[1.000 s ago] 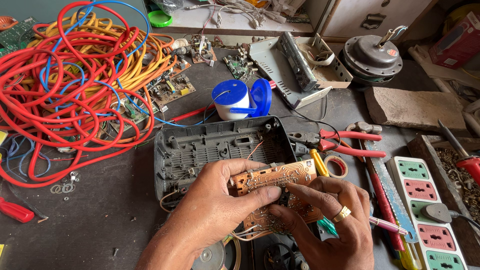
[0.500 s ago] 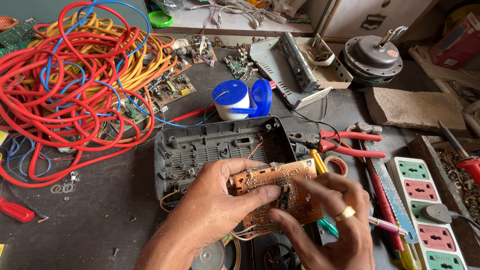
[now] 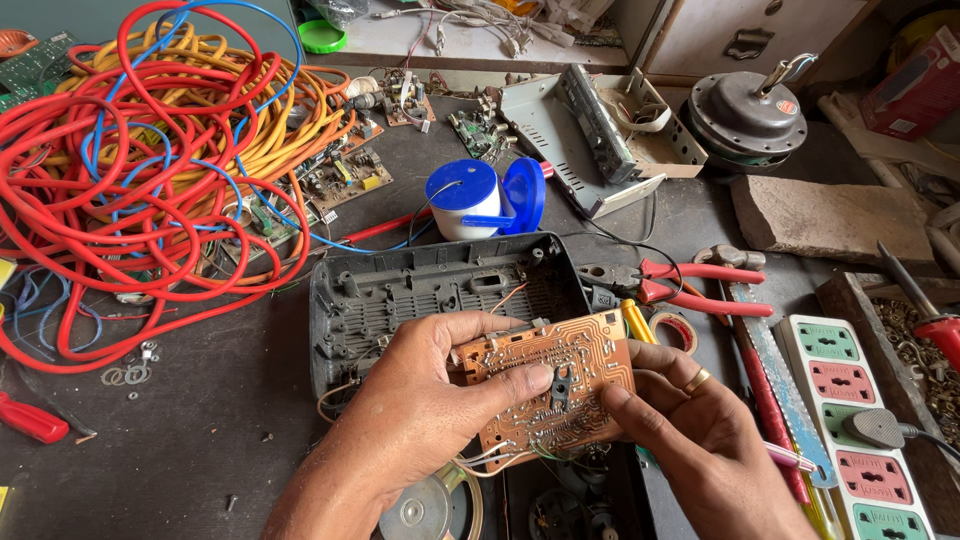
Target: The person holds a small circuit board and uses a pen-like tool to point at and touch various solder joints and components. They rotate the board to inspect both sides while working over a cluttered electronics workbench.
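From my remote seat I see 2 bare hands and forearms coming up from the bottom edge of the head view. My left hand point(image 3: 425, 405) wears nothing: no ring, no watch, no glove, and no sleeve reaches the forearm as far as the frame shows. My right hand point(image 3: 690, 440) carries 1 plain gold-coloured metal ring point(image 3: 697, 380) on a finger, a smooth rounded band with no stone I can make out. Its wrist is bare too. The fingernails are short and unpainted.
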